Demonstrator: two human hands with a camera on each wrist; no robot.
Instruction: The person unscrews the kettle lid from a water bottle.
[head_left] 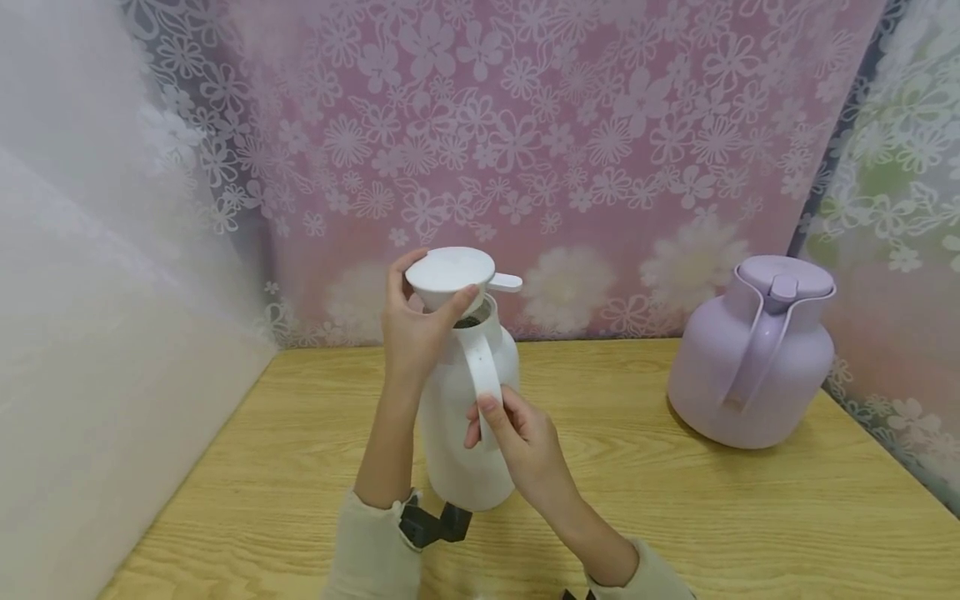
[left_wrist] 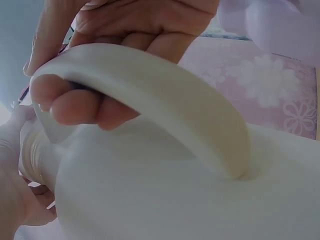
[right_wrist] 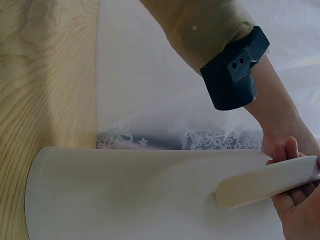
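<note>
My left hand (head_left: 412, 333) grips a white lid (head_left: 452, 271) by its sides, thumb at the front and fingers behind. A short flat tab (head_left: 507, 282) sticks out from the lid to the right. Just under it stands a white thermos jug (head_left: 468, 467), upright on the table, its dark mouth (head_left: 474, 318) partly uncovered. Whether the lid's lower edge touches the rim cannot be told. My right hand (head_left: 528, 446) holds the jug's curved handle (head_left: 481, 358) with thumb and curled fingers. The left wrist view shows fingers (left_wrist: 75, 105) wrapped round the handle.
A lilac thermos jug (head_left: 750, 367) with its lid on stands at the right on the wood-grain table (head_left: 607, 417). Behind hangs a pink flowered cloth (head_left: 525, 167); a pale wall (head_left: 112, 333) closes the left side. A black wrist camera (right_wrist: 232, 75) is on the left wrist.
</note>
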